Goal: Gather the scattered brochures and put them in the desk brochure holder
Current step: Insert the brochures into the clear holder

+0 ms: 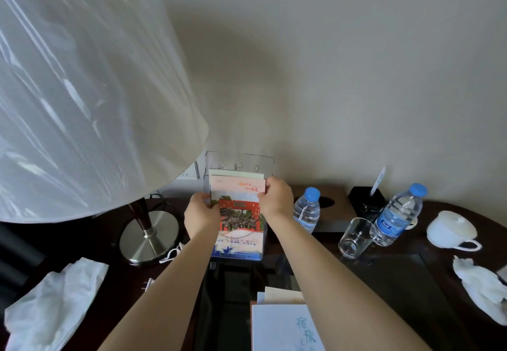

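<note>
Clear acrylic brochure holder (241, 159) stood upright at rear of dark desk (411, 282), against wall. Right hand (275, 197) pinched right edge of pink brochure (237, 184), which sat partly inside holder behind red brochure (240, 217). Left hand (201, 213) gripped holder's left edge. Loose brochures (282, 328) lay at near edge. Two water bottles (307, 210) (397, 213), drinking glass (355, 236) and lidded white cup (450, 230) stood to right.
</note>
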`<act>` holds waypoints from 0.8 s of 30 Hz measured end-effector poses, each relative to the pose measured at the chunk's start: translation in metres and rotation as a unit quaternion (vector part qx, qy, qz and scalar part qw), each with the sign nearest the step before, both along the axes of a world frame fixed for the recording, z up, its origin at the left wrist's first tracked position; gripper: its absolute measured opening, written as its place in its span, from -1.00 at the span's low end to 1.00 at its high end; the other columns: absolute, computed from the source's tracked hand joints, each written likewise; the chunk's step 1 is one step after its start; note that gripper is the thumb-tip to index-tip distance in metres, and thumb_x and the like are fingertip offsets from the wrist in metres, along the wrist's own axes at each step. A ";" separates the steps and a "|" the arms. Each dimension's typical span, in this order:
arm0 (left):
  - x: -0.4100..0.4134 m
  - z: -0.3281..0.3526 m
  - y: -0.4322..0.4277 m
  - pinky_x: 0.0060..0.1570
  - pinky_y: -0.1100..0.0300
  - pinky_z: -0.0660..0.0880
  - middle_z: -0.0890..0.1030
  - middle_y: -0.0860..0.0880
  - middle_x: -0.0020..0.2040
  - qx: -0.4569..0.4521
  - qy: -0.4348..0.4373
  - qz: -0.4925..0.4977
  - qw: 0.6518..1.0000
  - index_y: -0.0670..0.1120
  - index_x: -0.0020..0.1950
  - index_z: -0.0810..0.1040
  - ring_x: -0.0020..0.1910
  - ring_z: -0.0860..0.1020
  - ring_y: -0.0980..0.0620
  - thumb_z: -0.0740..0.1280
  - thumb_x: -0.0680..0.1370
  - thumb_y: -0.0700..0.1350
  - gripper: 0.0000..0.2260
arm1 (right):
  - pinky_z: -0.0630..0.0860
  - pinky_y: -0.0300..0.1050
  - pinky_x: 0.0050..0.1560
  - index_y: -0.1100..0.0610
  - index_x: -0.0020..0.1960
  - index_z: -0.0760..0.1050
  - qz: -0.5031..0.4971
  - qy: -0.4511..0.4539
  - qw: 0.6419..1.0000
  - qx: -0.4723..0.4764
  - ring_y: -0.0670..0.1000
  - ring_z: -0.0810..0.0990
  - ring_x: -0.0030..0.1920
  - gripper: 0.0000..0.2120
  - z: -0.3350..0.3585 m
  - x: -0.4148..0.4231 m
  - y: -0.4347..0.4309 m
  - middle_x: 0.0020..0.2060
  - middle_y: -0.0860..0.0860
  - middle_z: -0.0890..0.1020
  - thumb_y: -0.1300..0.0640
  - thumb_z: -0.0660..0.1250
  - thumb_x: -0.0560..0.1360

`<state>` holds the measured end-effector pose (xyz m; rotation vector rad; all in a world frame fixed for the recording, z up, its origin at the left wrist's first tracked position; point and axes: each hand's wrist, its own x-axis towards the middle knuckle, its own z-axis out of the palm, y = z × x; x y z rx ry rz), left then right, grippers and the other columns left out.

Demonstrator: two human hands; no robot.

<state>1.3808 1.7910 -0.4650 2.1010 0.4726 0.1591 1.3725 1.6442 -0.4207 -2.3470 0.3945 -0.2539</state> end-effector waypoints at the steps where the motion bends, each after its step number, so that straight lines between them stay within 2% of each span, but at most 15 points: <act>1: 0.000 -0.002 0.000 -0.13 0.15 0.39 0.64 -0.10 0.07 0.006 0.005 -0.007 1.000 -0.13 0.19 0.52 0.00 0.59 -0.11 0.38 0.50 -0.17 -0.73 | 0.44 -0.18 -0.12 0.23 0.08 0.54 -0.003 0.015 1.000 0.003 0.12 0.60 0.08 -0.83 -0.003 0.000 0.001 0.09 0.12 0.64 0.32 0.27 0.52; 5: 0.003 -0.006 0.001 -0.17 0.16 0.41 0.64 -0.11 0.06 0.030 0.037 -0.047 0.998 -0.14 0.19 0.54 -0.07 0.58 -0.09 0.36 0.51 -0.17 -0.74 | 0.51 -0.05 0.07 0.23 0.16 0.52 -0.038 0.044 0.998 0.034 0.16 0.58 0.15 -0.75 -0.010 0.001 0.003 0.15 0.14 0.62 0.35 0.20 0.52; 8: 0.004 -0.006 0.001 -0.28 0.21 0.41 0.66 -0.09 -0.04 0.048 0.045 -0.068 0.995 -0.13 0.12 0.59 -0.17 0.58 -0.07 0.31 0.48 -0.25 -0.76 | 0.51 -0.05 0.05 0.25 0.18 0.48 -0.067 0.052 0.995 0.046 0.17 0.57 0.16 -0.77 -0.012 0.002 0.004 0.17 0.16 0.60 0.34 0.21 0.54; 11: 0.005 -0.006 0.002 -0.42 0.25 0.33 0.66 -0.08 -0.08 0.061 0.055 -0.088 0.993 -0.12 0.08 0.58 -0.24 0.54 -0.02 0.27 0.43 -0.30 -0.74 | 0.51 -0.07 -0.01 0.25 0.19 0.41 -0.084 0.042 0.993 0.075 0.17 0.57 0.16 -0.77 -0.017 0.000 0.008 0.17 0.17 0.58 0.32 0.26 0.54; 16: 0.005 -0.005 0.004 -0.32 0.21 0.44 0.65 -0.09 -0.02 0.040 0.064 -0.113 0.991 -0.12 0.20 0.54 -0.23 0.56 0.00 0.26 0.45 -0.31 -0.66 | 0.49 -0.11 0.00 0.22 0.24 0.37 -0.075 0.045 0.982 0.168 0.14 0.55 0.18 -0.65 -0.021 -0.005 0.009 0.21 0.15 0.53 0.32 0.33 0.48; 19: -0.003 -0.004 0.002 -0.37 0.23 0.39 0.63 -0.10 0.07 0.034 0.066 -0.108 0.991 -0.13 0.29 0.47 -0.27 0.53 0.06 0.24 0.47 -0.31 -0.61 | 0.46 -0.15 -0.06 0.18 0.31 0.34 -0.055 0.055 0.969 0.235 0.12 0.54 0.19 -0.57 -0.019 -0.012 0.008 0.23 0.12 0.51 0.37 0.27 0.47; 21: -0.017 0.002 -0.003 -0.35 0.22 0.36 0.61 -0.07 0.00 0.028 0.047 -0.081 0.995 -0.12 0.27 0.45 -0.29 0.49 0.06 0.24 0.49 -0.31 -0.64 | 0.47 -0.19 -0.12 0.16 0.32 0.33 -0.021 0.059 0.973 0.224 0.10 0.54 0.17 -0.54 -0.016 -0.022 0.009 0.24 0.11 0.51 0.39 0.26 0.46; 24: -0.052 0.010 -0.015 -0.21 0.16 0.40 0.61 -0.11 0.07 0.008 -0.013 -0.047 0.999 -0.14 0.22 0.47 -0.15 0.52 -0.03 0.22 0.47 -0.35 -0.66 | 0.41 -0.47 -0.18 0.12 0.31 0.40 0.061 0.003 0.989 0.138 -0.01 0.56 0.16 -0.56 -0.010 -0.049 0.010 0.20 0.02 0.54 0.41 0.26 0.47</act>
